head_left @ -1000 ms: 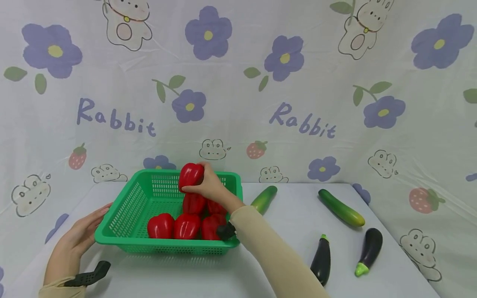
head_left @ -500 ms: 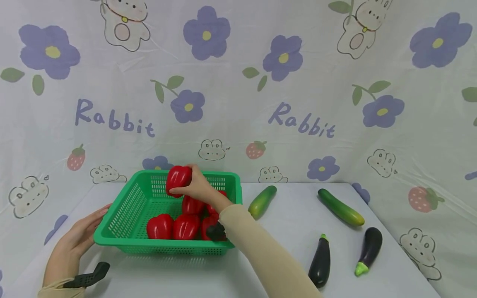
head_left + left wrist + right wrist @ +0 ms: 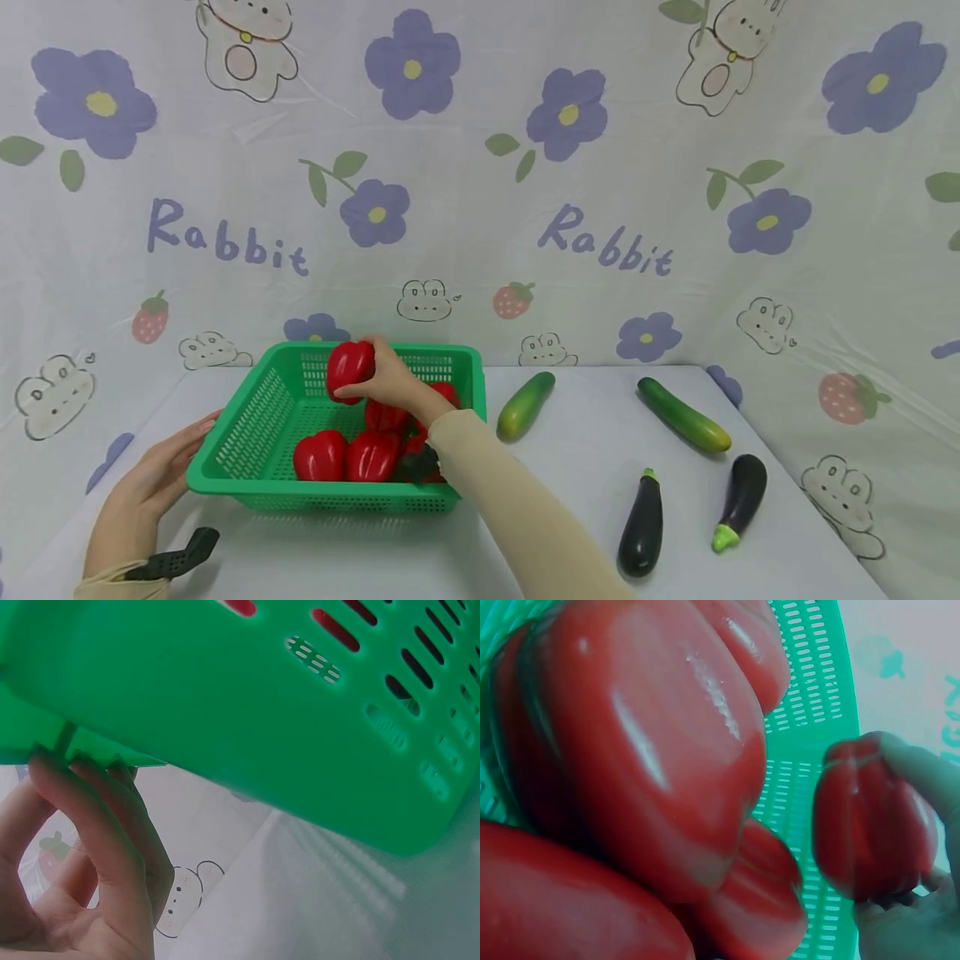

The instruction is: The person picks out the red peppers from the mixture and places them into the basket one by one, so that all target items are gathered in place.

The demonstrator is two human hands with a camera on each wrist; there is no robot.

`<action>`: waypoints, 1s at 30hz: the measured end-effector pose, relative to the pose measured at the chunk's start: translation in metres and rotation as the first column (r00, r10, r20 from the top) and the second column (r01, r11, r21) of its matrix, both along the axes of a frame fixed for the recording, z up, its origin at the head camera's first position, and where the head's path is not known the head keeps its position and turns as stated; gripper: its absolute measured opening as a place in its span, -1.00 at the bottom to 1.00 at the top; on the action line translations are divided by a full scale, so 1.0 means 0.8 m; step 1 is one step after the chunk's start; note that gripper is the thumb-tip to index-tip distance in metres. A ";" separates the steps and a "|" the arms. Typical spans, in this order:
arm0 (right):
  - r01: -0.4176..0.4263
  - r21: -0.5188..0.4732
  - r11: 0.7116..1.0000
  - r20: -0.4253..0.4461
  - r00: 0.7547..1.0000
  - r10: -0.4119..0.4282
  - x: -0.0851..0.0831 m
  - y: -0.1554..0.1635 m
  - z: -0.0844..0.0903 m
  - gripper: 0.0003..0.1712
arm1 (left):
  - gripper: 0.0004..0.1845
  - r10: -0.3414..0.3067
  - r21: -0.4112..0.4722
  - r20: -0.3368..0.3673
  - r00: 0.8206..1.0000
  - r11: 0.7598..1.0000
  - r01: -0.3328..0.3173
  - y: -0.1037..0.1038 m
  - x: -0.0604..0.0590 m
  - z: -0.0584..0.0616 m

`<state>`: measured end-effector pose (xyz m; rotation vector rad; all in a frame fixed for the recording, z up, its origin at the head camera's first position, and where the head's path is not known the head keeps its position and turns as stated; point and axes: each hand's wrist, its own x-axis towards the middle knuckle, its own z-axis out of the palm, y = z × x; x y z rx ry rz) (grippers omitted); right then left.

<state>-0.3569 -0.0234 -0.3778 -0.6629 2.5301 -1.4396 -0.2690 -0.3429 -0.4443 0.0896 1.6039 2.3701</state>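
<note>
My right hand (image 3: pixel 393 379) grips a shiny red bell pepper (image 3: pixel 350 372), thumb and fingers around it, over the back part of the green plastic basket (image 3: pixel 322 490). In the right wrist view the held bell pepper (image 3: pixel 875 825) is in front of the basket's slotted wall. Several other red peppers (image 3: pixel 372 456) lie below, in the basket's front and right parts. At the left side, my left hand (image 3: pixel 153 475) holds the basket by its rim. Its bent fingers (image 3: pixel 124 847) reach the rim from below in the left wrist view.
Right of the basket lies a green cucumber (image 3: pixel 527 407), with a second cucumber (image 3: pixel 684 415) farther right. Two dark eggplants, one nearer (image 3: pixel 642 529) and one at the right edge (image 3: pixel 741 500), lie on the white table. A patterned curtain (image 3: pixel 480 167) hangs behind.
My right hand has carried the bell pepper left and slightly down over the basket, uncovering the nearer cucumber. The left hand has stayed at the rim.
</note>
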 end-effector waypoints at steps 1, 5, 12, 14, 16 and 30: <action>0.000 0.003 1.000 0.003 1.000 0.000 -0.001 0.000 -0.001 -0.07 | -0.66 -0.004 0.003 -0.001 1.000 1.000 0.004 0.000 0.000 0.000; -0.009 0.030 1.000 0.033 0.999 0.008 -0.002 -0.002 -0.004 -0.05 | -0.65 -0.013 0.009 -0.004 1.000 1.000 0.013 -0.002 0.001 0.001; -0.059 0.096 0.994 0.058 0.997 0.053 -0.003 -0.008 -0.007 -0.10 | -0.65 -0.027 0.033 -0.007 1.000 0.999 0.027 -0.003 0.001 0.001; -0.070 0.113 0.991 0.052 0.997 0.064 -0.004 -0.009 -0.009 -0.10 | -0.65 -0.023 0.032 -0.009 1.000 0.999 0.023 -0.003 0.002 0.000; -0.075 0.124 0.989 0.049 0.996 0.070 -0.005 -0.010 -0.010 -0.10 | -0.65 -0.021 0.032 -0.012 1.000 0.999 0.022 -0.003 0.002 0.000; -0.128 0.173 0.977 0.072 0.991 0.117 -0.002 -0.011 -0.012 -0.08 | -0.66 -0.006 0.007 -0.002 1.000 1.000 0.006 -0.001 0.002 0.003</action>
